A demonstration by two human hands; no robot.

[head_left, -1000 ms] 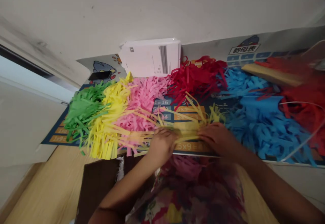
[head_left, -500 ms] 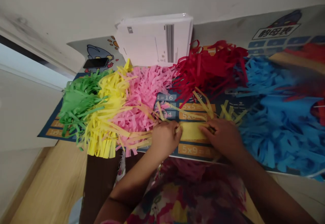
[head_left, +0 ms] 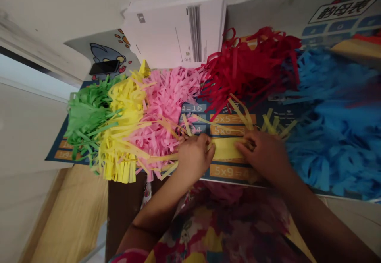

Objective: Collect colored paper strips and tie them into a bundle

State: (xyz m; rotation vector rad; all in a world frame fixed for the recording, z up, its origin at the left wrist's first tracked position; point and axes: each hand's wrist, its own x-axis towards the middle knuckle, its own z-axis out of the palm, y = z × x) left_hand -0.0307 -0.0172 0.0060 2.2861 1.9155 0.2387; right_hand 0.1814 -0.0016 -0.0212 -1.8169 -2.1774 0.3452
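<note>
Between my two hands a fringed piece of yellow tissue paper (head_left: 228, 148) is stretched flat, its cut strips fanning out past both fists. My left hand (head_left: 194, 154) is closed on its left end, with loose strips trailing over the pink paper fringe (head_left: 162, 100). The right end is pinched by my right hand (head_left: 264, 151), and strips stick up beyond the fingers. Both hands rest low over the blue printed mat (head_left: 205, 167), near its front edge. Farther left lie a yellow fringe bundle (head_left: 119, 144) and a green one (head_left: 87, 114).
Red fringe (head_left: 253, 68) lies at the back, and blue fringe (head_left: 336, 147) spreads over the right side. A stack of white packets (head_left: 169, 28) leans on the wall. A dark phone (head_left: 104, 67) lies at the back left. Tan and red paper (head_left: 360, 52) sits far right.
The camera view has shifted slightly, so the packets and mat appear higher and larger. Both hands keep hold of the yellow tissue paper, with only small finger movement.
</note>
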